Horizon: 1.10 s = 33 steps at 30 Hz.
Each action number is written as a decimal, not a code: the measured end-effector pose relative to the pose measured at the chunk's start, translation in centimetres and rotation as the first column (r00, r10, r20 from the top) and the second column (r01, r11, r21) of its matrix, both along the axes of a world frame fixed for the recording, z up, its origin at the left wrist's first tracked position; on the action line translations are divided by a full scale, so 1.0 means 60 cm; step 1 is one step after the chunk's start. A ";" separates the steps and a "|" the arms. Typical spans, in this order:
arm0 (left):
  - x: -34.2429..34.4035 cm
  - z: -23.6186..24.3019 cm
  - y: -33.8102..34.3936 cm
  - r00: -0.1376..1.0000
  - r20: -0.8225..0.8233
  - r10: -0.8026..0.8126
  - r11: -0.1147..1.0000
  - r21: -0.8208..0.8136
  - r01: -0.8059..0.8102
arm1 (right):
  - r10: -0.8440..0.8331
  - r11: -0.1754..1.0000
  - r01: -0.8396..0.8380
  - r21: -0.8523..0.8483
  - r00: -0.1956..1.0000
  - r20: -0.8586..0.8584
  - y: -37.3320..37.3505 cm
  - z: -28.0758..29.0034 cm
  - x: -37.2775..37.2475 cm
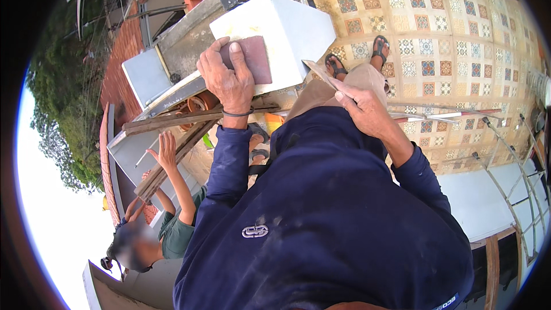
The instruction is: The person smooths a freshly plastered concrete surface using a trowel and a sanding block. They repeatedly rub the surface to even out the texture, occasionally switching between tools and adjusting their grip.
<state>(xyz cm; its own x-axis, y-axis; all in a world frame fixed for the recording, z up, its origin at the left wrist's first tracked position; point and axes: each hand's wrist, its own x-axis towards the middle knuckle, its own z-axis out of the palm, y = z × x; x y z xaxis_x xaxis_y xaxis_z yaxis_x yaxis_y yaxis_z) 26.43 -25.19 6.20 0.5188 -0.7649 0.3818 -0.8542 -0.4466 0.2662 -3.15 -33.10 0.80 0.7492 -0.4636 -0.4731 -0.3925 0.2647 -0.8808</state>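
Patterned tiles [436,40] in tan, blue and red spread out below me, with my sandalled feet planted on them, and a tiled roof [123,51] and trees fall away on the left. My left hand [228,77] lies flat, fingers spread, pressing a reddish-brown block [257,57] onto the top of a white rectangular block [281,28] resting on a concrete ledge. My right hand [361,109] is closed around the handle of a trowel [321,76], whose blade points toward the white block's near edge. Below the ledge, wooden planks [189,119] cross the gap, and another person [172,218] down on the left reaches an open hand up against one.
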 end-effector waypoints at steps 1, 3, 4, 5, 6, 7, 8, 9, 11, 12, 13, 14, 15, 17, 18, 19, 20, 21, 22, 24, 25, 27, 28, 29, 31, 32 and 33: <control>-0.001 0.000 0.000 1.000 0.003 -0.002 1.000 0.001 0.002 | -0.018 0.997 0.025 -0.076 0.995 0.095 -0.002 0.004 0.003; -0.004 0.001 -0.002 1.000 0.002 -0.004 1.000 0.002 0.004 | -0.002 0.988 0.017 -0.156 0.995 0.100 -0.008 0.009 0.011; -0.005 0.001 -0.003 1.000 -0.001 -0.007 1.000 0.007 0.007 | -0.025 0.992 0.035 -0.122 0.996 0.089 -0.011 0.008 0.015; -0.006 0.001 -0.003 1.000 -0.004 -0.003 1.000 0.011 0.003 | 0.002 0.998 -0.001 -0.056 1.000 0.010 -0.012 0.006 0.018; -0.006 0.000 -0.003 1.000 0.002 0.006 1.000 0.012 -0.006 | -0.011 1.000 0.012 -0.020 1.000 0.007 -0.009 0.006 0.019; -0.007 0.001 -0.003 1.000 0.001 0.010 1.000 0.021 -0.010 | 0.020 1.000 -0.020 -0.009 0.999 -0.027 -0.007 0.005 0.020; -0.006 0.001 -0.003 1.000 0.008 0.010 1.000 0.022 -0.010 | -0.001 0.999 0.002 -0.037 1.000 0.015 -0.003 0.006 0.018; -0.006 0.002 -0.003 1.000 0.012 0.012 1.000 0.023 -0.012 | -0.041 0.996 0.047 -0.071 0.996 0.074 -0.001 0.007 0.018; -0.004 0.000 -0.003 1.000 0.027 -0.004 1.000 0.026 0.003 | -0.073 0.992 0.085 -0.089 0.990 0.124 -0.001 0.006 0.022; -0.002 -0.001 -0.002 0.999 0.037 -0.016 1.000 0.019 0.016 | -0.070 0.990 0.086 -0.114 0.988 0.134 -0.006 0.004 0.028; -0.001 -0.003 -0.002 0.999 0.039 -0.024 0.999 0.028 0.023 | -0.034 0.994 0.041 -0.102 0.997 0.069 -0.008 0.005 0.030; -0.001 -0.003 -0.002 0.999 0.040 -0.029 0.999 0.029 0.028 | -0.052 0.992 0.062 -0.113 0.995 0.087 -0.019 -0.002 0.042; 0.000 -0.004 -0.002 0.999 0.040 -0.027 0.999 0.042 0.025 | -0.033 0.995 0.036 -0.090 0.999 0.038 -0.033 -0.013 0.060; -0.001 -0.001 -0.003 0.999 0.042 -0.021 0.999 0.047 0.019 | -0.007 0.997 0.005 -0.073 1.000 -0.018 -0.044 -0.029 0.072; -0.002 0.000 -0.004 0.999 0.039 -0.024 0.999 0.046 0.022 | -0.007 0.997 0.005 -0.073 1.000 -0.029 -0.041 -0.037 0.072; -0.003 0.002 -0.006 0.999 0.036 -0.026 0.999 0.041 0.025 | -0.048 0.994 0.050 -0.099 0.999 0.019 -0.039 -0.049 0.071; -0.004 0.004 -0.007 0.999 0.036 -0.030 0.999 0.041 0.029 | -0.067 0.986 0.074 -0.147 0.997 0.049 -0.022 -0.056 0.059; -0.005 0.005 -0.007 0.999 0.033 -0.027 0.999 0.045 0.025 | -0.112 0.968 0.140 -0.208 0.984 0.139 0.007 -0.057 0.036; -0.006 0.005 -0.007 0.999 0.035 -0.018 0.999 0.047 0.016 | -0.083 0.975 0.101 -0.196 0.992 0.099 0.018 -0.069 0.028; -0.008 0.003 -0.007 0.998 0.059 -0.029 0.999 0.041 0.026 | -0.140 0.969 0.167 -0.184 0.979 0.151 0.035 -0.092 0.016; -0.008 0.002 -0.008 0.997 0.073 -0.031 0.999 0.043 0.028 | -0.126 0.976 0.152 -0.153 0.978 0.168 0.042 -0.100 0.011; -0.008 0.001 -0.006 0.996 0.082 -0.023 0.999 0.044 0.019 | -0.119 0.991 0.119 -0.063 0.993 -0.004 0.009 -0.134 0.041; -0.011 0.002 -0.005 0.997 0.073 -0.009 0.999 0.054 0.005 | -0.119 0.993 0.119 -0.003 0.993 -0.022 -0.014 -0.145 0.059; -0.012 0.005 -0.006 0.996 0.086 -0.008 0.999 0.040 0.004 | -0.187 0.980 0.185 0.077 0.982 0.017 -0.027 -0.148 0.072; -0.016 0.009 -0.007 1.000 0.019 0.015 1.000 0.024 -0.015 | -0.275 0.902 0.283 0.325 0.959 -0.072 -0.047 -0.139 0.080; -0.018 0.011 -0.008 0.999 0.015 0.040 0.999 0.015 -0.041 | -0.286 0.912 0.317 0.262 0.947 -0.149 -0.056 -0.127 0.085; -0.021 0.012 -0.011 0.999 -0.005 0.037 0.999 -0.007 -0.037 | -0.280 0.920 0.330 0.211 0.931 -0.235 -0.066 -0.106 0.078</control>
<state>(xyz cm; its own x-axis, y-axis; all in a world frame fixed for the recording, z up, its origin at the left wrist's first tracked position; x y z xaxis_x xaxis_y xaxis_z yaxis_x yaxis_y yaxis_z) 25.16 -25.84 6.89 0.5483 -0.7427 0.3844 -0.8361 -0.4758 0.2732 1.53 -37.08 -5.56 0.4704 -0.5066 -0.7225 -0.4163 0.5945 -0.6879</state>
